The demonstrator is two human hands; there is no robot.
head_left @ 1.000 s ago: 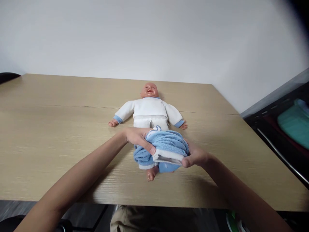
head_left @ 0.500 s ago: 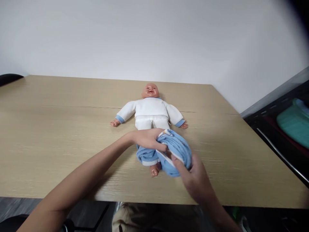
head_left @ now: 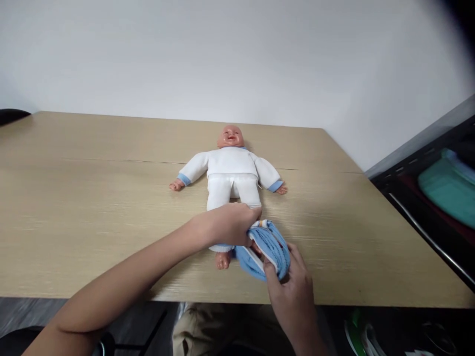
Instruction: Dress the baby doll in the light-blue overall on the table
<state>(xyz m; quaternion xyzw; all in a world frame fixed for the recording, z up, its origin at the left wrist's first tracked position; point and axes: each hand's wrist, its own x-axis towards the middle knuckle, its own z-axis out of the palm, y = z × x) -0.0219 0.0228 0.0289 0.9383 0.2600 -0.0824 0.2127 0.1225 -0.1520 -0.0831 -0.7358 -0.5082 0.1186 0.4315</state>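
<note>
A baby doll (head_left: 232, 170) in a white suit with blue cuffs lies on its back on the wooden table (head_left: 92, 198), head away from me. A bunched blue terry garment (head_left: 269, 247) with white trim sits over the doll's right-hand foot. My left hand (head_left: 230, 225) is closed on the garment's top edge and the doll's shin. Just below, my right hand (head_left: 291, 287) pinches the garment's near rim. The doll's other bare foot (head_left: 222, 260) sticks out beside the garment.
The table's near edge runs just below my hands. A dark shelf (head_left: 426, 207) at the right holds a teal cloth (head_left: 447, 190). A dark chair back (head_left: 11, 116) shows at the far left. A white wall stands behind the table.
The blue garment has slid down from the doll's thighs to one foot, baring the white trouser legs. My right hand moved from the right side round to the near rim.
</note>
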